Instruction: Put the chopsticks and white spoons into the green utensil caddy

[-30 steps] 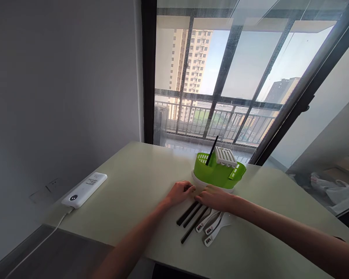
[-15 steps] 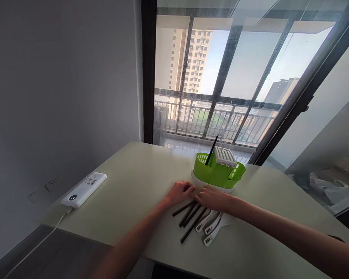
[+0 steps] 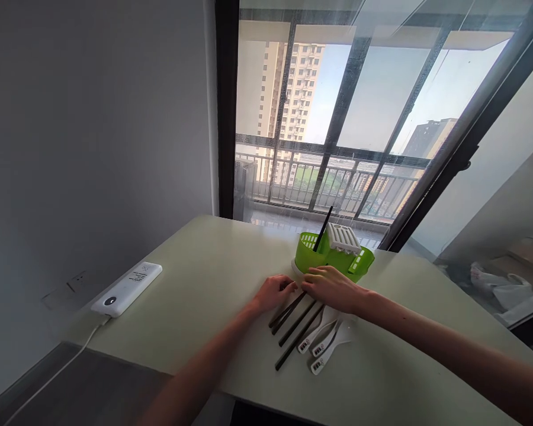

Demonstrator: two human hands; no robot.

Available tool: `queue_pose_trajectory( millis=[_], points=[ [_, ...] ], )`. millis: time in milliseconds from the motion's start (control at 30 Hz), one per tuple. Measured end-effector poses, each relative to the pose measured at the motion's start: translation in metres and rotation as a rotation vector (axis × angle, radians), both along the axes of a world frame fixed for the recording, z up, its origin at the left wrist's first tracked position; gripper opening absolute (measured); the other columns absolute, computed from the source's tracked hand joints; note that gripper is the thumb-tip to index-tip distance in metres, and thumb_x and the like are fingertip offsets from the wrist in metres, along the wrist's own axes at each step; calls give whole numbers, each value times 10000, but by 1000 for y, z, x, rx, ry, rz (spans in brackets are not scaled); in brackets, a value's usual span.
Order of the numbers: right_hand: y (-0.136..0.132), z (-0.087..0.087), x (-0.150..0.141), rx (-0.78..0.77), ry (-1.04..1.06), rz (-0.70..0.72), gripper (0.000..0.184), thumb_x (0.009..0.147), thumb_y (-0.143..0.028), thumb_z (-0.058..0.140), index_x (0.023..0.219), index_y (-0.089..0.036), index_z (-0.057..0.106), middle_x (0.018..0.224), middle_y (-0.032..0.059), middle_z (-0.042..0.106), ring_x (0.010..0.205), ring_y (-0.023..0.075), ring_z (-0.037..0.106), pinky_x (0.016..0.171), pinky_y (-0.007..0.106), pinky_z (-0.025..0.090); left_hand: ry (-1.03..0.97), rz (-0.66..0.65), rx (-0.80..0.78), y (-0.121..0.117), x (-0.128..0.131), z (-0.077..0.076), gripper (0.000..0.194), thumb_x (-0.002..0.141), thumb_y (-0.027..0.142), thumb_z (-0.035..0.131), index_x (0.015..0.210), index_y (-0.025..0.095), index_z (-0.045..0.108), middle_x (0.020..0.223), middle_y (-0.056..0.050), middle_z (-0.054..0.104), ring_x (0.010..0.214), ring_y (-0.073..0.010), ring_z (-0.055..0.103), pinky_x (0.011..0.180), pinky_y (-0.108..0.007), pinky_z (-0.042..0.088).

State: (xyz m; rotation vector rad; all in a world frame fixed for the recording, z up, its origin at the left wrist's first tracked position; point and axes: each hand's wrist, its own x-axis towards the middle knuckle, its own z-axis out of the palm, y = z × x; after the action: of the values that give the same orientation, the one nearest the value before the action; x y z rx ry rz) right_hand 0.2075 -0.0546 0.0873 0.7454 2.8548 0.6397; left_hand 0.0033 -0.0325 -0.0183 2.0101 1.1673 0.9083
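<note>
pale table (image 3: 204, 284), slim dark chopsticks (image 3: 298, 322); straight, blunt-ended, beside white spoons (image 3: 329, 355)

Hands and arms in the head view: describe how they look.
The left hand and right hand wear no gloves. The left arm and right arm show no sleeve, watch or bracelet; a small spot marks the latter.

The right hand (image 3: 331, 287) hides the far ends of the dark chopsticks (image 3: 295, 328) and its own fingertips, so its grip cannot be told. Behind it, the front of the green basket (image 3: 313, 255) is partly covered. Whether the left hand (image 3: 273, 291) touches a chopstick is unclear. Nearer than the right hand, the white spoons' (image 3: 331, 350) handle marks are too small to read. Far left of the left hand, a white cable (image 3: 48, 377) leaves the picture.
</note>
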Motion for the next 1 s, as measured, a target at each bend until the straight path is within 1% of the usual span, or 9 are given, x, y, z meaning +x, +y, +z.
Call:
queue_pose_trajectory(
  millis=[100,200,333,500,600,700,800,900,1000],
  points=[
    [-2,21,4,108,43,47,200,993,-148,495,917,-168,679,1017,103,673,1057,255,577,929,393,402,-44,-11,-37,0,-1,1,357,951,473,515,939,206,751,908,-16,766,804,-175,669,742,-263,497],
    [-1,40,9,189,67,80,194,976,-109,512,913,-166,687,1027,98,678,1042,244,587,994,411,373,-88,-5,-80,2,-3,1,427,953,534,492,983,192,747,891,-26,765,779,-180,678,688,-266,506],
    [3,63,13,126,19,-43,166,952,-92,551,904,-184,680,867,50,696,855,208,653,822,346,410,-152,18,-101,6,-2,0,528,992,557,370,1025,167,724,897,-56,767,772,-188,692,683,-286,531],
    [10,84,7,69,-56,-147,206,988,-156,528,926,-207,716,874,58,720,783,199,688,663,295,355,-202,37,-20,0,1,4,574,1051,511,218,1039,222,713,972,-41,778,952,-192,702,924,-319,517],
    [12,90,-3,47,-82,-177,202,975,-179,558,885,-206,737,858,67,728,738,199,693,631,280,339,-193,33,50,-8,4,7,459,1043,496,338,1050,247,724,1102,-33,761,1090,-205,665,1038,-330,453],
    [11,93,-13,31,-92,-194,182,947,-210,613,826,-194,748,818,74,728,736,211,697,632,280,350,-152,-2,119,-14,6,10,326,1002,465,501,1138,264,718,1156,-21,754,1127,-215,653,1056,-339,441],
    [9,96,-19,15,-93,-217,145,894,-302,705,820,-188,755,802,80,728,758,230,701,642,287,364,-101,-68,150,-15,5,12,280,1007,413,515,1062,283,757,1118,4,769,1089,-208,673,1030,-332,458],
    [7,103,-17,10,-68,-258,214,853,-402,754,843,-188,753,794,81,724,772,243,700,651,295,365,-102,-138,106,-14,3,13,286,1011,377,510,1016,294,784,1086,22,777,1056,-194,688,1006,-305,475],
    [8,112,-11,-14,-41,-288,228,861,-466,733,883,-240,753,793,37,725,760,218,691,632,285,345,-118,-160,49,-14,2,11,284,994,402,542,1037,289,798,1100,15,778,1035,-195,694,973,-291,495]
  ],
)
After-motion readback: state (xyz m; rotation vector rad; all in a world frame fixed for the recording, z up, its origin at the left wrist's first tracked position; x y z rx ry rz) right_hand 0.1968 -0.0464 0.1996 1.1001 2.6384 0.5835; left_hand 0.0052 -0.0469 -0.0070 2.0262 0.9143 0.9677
